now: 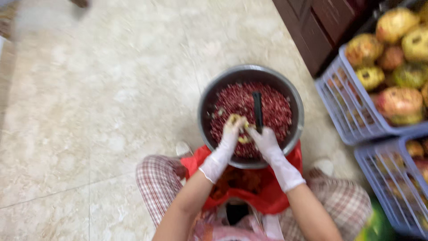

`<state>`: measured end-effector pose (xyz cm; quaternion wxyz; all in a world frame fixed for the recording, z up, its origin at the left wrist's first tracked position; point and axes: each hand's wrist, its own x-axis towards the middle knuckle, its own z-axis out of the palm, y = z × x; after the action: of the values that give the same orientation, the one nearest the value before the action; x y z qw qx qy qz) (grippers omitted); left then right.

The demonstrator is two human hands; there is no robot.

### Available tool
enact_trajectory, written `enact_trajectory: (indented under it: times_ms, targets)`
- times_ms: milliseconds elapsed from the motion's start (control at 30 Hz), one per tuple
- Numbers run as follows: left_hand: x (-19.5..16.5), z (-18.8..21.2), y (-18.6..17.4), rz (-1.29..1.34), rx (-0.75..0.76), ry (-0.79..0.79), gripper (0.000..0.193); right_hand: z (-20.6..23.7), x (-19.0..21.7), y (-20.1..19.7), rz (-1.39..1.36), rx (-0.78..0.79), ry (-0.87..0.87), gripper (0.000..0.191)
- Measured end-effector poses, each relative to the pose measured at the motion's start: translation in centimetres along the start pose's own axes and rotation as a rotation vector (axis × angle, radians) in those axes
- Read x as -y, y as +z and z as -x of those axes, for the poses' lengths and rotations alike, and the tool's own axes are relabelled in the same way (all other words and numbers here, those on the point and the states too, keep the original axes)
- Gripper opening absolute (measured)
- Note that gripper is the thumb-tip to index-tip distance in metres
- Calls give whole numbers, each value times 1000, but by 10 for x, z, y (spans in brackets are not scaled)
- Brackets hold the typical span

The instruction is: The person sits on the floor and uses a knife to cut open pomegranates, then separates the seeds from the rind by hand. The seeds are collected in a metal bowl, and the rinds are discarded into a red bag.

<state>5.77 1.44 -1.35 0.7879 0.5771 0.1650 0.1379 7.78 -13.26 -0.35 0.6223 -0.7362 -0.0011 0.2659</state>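
The person sits low over a round metal basin (251,73) that stands on the pale tiled floor (98,102), just in front of their knees. The basin is filled with dark red pomegranate seeds (276,109).

Both hands wear thin white gloves and meet over the near half of the basin. The left hand (229,134) is closed around a yellowish piece of pomegranate rind (235,119), held just above the seeds. The right hand (266,142) grips the lower end of a dark, stick-like tool (257,109), which points away from the person across the seeds; the picture is too blurred to tell what kind of tool it is. The two hands are close together, nearly touching.

Under the near rim of the basin lies a red plastic bag (267,196), open between the person's legs, which are clad in checked trousers (154,183). What sits inside the bag cannot be made out clearly.

To the right, well apart from the basin, stand two pale blue plastic crates (352,116). The farther crate is heaped with whole pomegranates (399,100), yellow and reddish; the nearer one holds more fruit. Behind them stands a dark wooden cabinet (321,27).
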Motion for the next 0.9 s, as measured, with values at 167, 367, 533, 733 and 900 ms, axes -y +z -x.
enact_trajectory:
  times_ms: [167, 367, 533, 733, 900]
  targets:
    - [-12, -7, 7, -134, -105, -37, 23, -8, 1, 2, 15, 101, -490, 20]
    - [-16, 4, -5, 95, -129, -202, 31, -1, 9, -6, 42, 51, -116, 24]
    - [-7, 8, -9, 178, -180, -275, 34, 24, 25, -5, 178, -130, -327, 30]
    - [9, 14, -3, 88, -156, -274, 40, 38, 37, 3, 224, -151, -338, 42]
    - [23, 17, -4, -19, -231, -219, 38, 35, 34, 7, 405, -114, -265, 45]
